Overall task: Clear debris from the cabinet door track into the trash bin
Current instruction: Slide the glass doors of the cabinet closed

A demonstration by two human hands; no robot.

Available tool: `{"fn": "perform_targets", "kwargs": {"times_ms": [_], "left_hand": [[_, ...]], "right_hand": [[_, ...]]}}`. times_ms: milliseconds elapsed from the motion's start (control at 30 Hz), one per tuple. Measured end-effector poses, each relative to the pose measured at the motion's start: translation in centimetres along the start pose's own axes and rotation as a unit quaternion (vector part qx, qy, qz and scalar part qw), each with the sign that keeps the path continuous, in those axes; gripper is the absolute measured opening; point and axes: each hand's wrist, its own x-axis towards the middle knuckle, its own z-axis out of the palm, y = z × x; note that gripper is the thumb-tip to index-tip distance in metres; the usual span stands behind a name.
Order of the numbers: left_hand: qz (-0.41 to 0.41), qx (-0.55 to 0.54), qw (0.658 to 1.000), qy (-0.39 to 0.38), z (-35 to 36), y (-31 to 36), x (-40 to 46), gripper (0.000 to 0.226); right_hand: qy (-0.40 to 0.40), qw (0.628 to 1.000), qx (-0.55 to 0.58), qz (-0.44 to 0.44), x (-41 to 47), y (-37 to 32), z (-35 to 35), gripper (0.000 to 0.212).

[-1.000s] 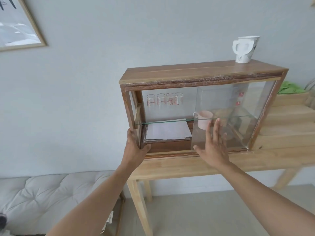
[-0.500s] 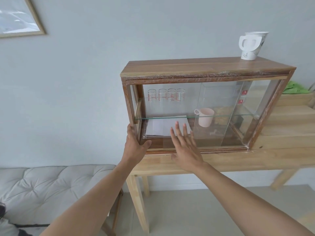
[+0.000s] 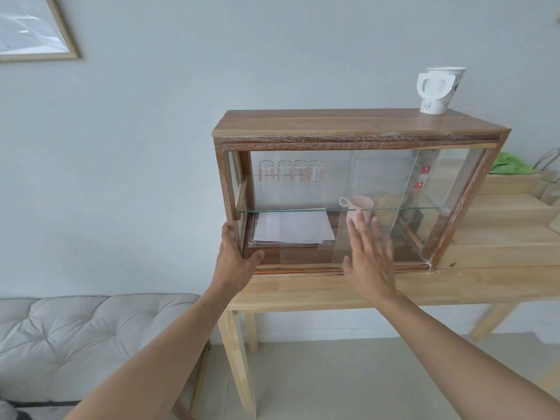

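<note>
Two hands at a wooden display cabinet (image 3: 360, 124) on a light wood table (image 3: 333, 291); trash bin not in view.

Door track (image 3: 303, 270): groove along the cabinet's bottom front rail, long axis running left to right, directly below and just in front of both hands. Debris in it too small to make out. White specks at the rail's right end, near the corner post, possibly grit; cannot tell.

Left hand (image 3: 235, 257): wrapped around the cabinet's lower left corner post, thumb across the front, fingers along the side. Bracing grip, nothing carried.

Right hand (image 3: 369, 259): spread wide and flat, palm toward the sliding glass door (image 3: 378, 213), fingertips (image 3: 360, 218) level with the glass shelf (image 3: 303, 209) edge. Appears to press the pane; contact not certain. Nothing held.

Pane's left edge standing near mid-cabinet, overlapping a second pane to its right. Left stretch of track thereby exposed, nearer the left hand; stretch under the pane nearer the right.

Contents: four measuring glasses (image 3: 291, 174), pink mug (image 3: 360, 204), stack of white paper (image 3: 292, 228). Paper cup (image 3: 439, 90) on top.

Judged step: sliding the door to uncover the track; clearing not yet begun.
</note>
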Motion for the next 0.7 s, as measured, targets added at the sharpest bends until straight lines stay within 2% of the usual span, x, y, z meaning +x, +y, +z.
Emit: {"fn": "perform_targets", "kwargs": {"times_ms": [133, 267, 700], "left_hand": [[0.0, 0.003, 1.0, -0.004, -0.1, 0.0, -0.2, 0.102], [0.001, 0.008, 1.0, -0.001, -0.1, -0.2, -0.3, 0.103], [-0.004, 0.009, 1.0, -0.026, -0.3, -0.2, -0.5, 0.113]], "right_hand": [[-0.025, 0.999, -0.028, 0.035, -0.7, 3.6, 0.0, 0.098], [-0.041, 0.999, -0.026, 0.008, -0.9, 5.2, 0.2, 0.103], [-0.078, 0.996, -0.017, -0.049, -0.9, 2.8, 0.6, 0.108]]}}
